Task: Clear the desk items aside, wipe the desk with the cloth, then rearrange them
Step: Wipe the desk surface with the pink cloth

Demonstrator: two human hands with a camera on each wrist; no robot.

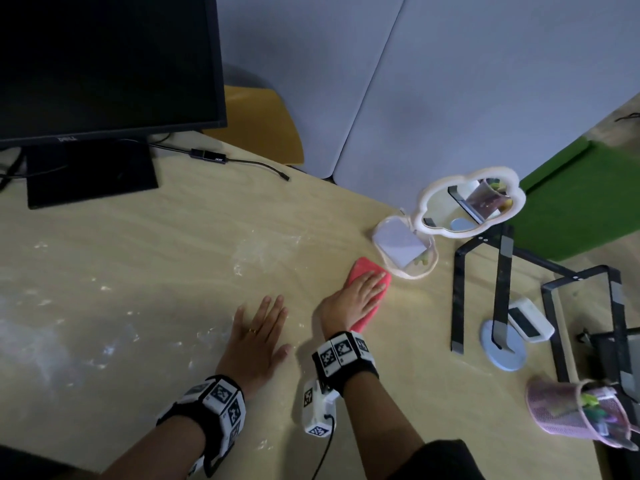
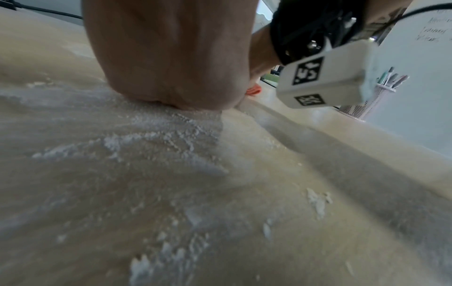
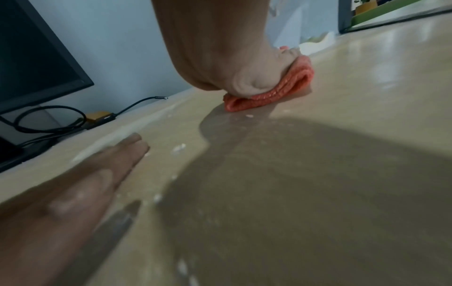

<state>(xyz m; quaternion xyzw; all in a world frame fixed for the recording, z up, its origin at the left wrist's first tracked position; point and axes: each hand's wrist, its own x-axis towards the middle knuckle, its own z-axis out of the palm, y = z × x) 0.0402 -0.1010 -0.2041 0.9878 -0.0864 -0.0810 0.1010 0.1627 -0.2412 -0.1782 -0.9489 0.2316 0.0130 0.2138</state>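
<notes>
Left hand (image 1: 258, 336), nearest the viewer: flat on the desk (image 1: 180, 244) with fingers straight and close together, holding nothing; it lies just left of the cloth and steadies the body. White powder (image 2: 171, 133) lies in streaks against the heel of this hand and across the desk left of the cloth. Right hand (image 1: 358, 296): palm down on the cloth (image 1: 375, 271), fingers extended and slightly spread, pressing rather than gripping. The cloth is coral-red, ribbed, folded into several layers, lying flat beneath the palm. Beyond the cloth, nearly touching its far edge, stands a cloud-shaped mirror (image 1: 467, 206); right of the cloth, a black folding stand (image 1: 500, 289). For a good pass, judged from this layout: keep even palm pressure, sweep leftward into the powder, and keep the fold closed so it traps residue.
</notes>
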